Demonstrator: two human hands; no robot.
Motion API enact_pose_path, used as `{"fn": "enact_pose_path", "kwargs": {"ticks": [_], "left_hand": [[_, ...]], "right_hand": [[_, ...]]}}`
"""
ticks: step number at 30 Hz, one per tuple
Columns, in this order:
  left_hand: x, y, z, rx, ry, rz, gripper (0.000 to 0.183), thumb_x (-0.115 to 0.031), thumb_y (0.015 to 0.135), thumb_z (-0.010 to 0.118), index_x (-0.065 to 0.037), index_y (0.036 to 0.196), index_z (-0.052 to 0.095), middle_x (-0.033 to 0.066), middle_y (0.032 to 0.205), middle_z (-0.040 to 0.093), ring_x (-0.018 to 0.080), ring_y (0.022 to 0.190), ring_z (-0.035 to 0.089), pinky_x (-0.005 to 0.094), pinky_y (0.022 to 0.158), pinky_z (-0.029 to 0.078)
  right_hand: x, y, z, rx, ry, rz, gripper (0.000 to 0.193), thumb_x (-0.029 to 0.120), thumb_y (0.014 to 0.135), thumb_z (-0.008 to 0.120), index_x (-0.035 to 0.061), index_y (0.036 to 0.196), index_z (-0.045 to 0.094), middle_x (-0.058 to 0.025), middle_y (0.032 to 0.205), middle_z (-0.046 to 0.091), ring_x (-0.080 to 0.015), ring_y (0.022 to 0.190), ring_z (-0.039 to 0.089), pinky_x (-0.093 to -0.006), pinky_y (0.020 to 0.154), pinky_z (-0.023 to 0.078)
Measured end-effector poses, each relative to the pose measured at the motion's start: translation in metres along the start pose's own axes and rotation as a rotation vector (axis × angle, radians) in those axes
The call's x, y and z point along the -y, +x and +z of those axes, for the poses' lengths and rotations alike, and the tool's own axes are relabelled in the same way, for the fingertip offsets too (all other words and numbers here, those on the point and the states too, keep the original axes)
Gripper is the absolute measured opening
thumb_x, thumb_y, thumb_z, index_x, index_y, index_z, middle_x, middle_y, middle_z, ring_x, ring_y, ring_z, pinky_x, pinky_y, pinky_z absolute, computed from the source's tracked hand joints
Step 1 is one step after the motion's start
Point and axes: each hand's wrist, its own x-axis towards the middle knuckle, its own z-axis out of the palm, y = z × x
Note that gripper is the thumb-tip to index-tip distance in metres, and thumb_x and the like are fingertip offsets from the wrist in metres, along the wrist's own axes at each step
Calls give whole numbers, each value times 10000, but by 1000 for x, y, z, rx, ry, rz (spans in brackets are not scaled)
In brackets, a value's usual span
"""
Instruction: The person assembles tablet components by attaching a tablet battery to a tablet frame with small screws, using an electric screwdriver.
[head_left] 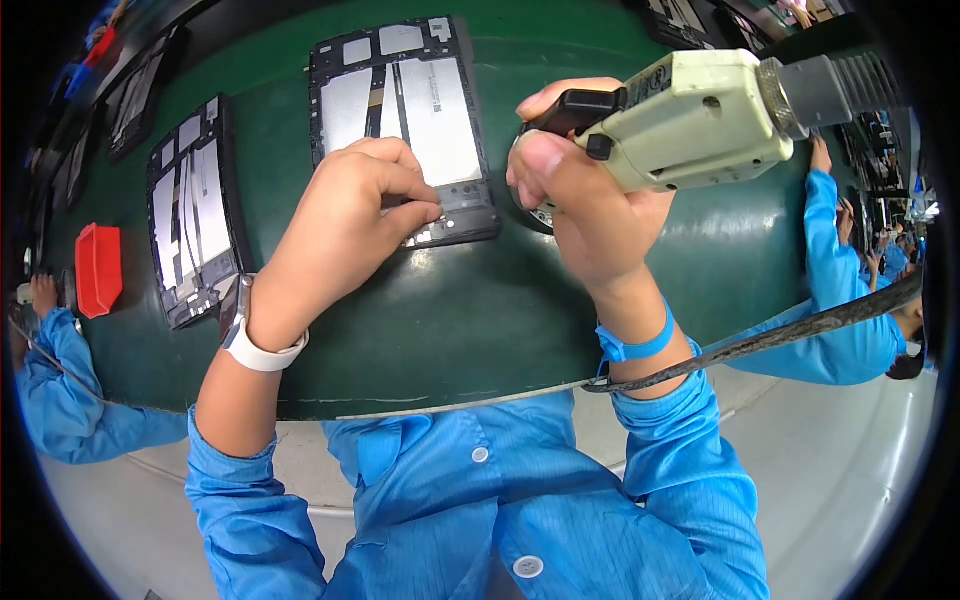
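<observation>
My right hand (585, 185) is wrapped round a pale green electric screwdriver (700, 125) with a black lever, held above the bench and pointing left. Its tip is hidden by my fingers. Below that hand, a dark round object (543, 217) shows only in part. An opened tablet (440, 115), with silver battery plates in a black frame, lies in front of me. At its lower edge my left hand (365, 200) is closed, thumb and fingertips pinched together over the dark strip. Whatever sits between those fingertips is hidden or too small to name.
Another opened tablet (190, 210) lies to the left, beside a red bin (98, 270). More devices (145, 90) stand along the far left. The screwdriver's thick cable (790, 330) crosses my right wrist. People in blue sleeves (835, 260) work on both sides of the green bench (440, 330).
</observation>
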Motion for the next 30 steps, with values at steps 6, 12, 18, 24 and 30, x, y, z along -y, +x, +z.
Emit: {"fn": "enact_pose_path", "kwargs": {"ticks": [6,12,18,24,30], "left_hand": [[2,1,2,-33,-35,8,65,22,738,724,36,801,725,135,769,639,275,722,624,360,672,500],[1,4,-2,29,6,12,75,54,762,731,56,825,691,102,819,636,206,736,637,302,675,512],[-2,11,-7,102,34,22,67,53,757,728,57,816,696,111,815,639,219,715,637,318,669,510],[2,28,-12,229,95,111,69,23,734,733,33,798,708,119,797,653,266,739,638,351,684,509],[9,30,-18,312,24,41,65,19,734,726,26,796,709,116,793,652,259,765,633,339,715,502]], "right_hand": [[-3,0,1,-9,-13,-2,201,-34,824,618,-53,1022,598,-93,758,594,-145,559,538,-315,560,486],[-3,0,-1,-7,-36,9,193,-35,825,607,-49,1017,602,-76,716,586,-138,554,535,-318,560,487],[-3,1,-1,13,-38,10,190,-37,824,597,-49,1013,602,-80,720,586,-136,550,528,-317,557,480],[-6,0,-1,-31,-34,20,195,-21,837,577,-50,1029,595,-65,690,565,-140,539,514,-324,551,475],[-7,-1,-1,-18,-48,12,203,21,845,576,-49,1036,584,-66,610,527,-152,521,504,-342,551,472]]}}
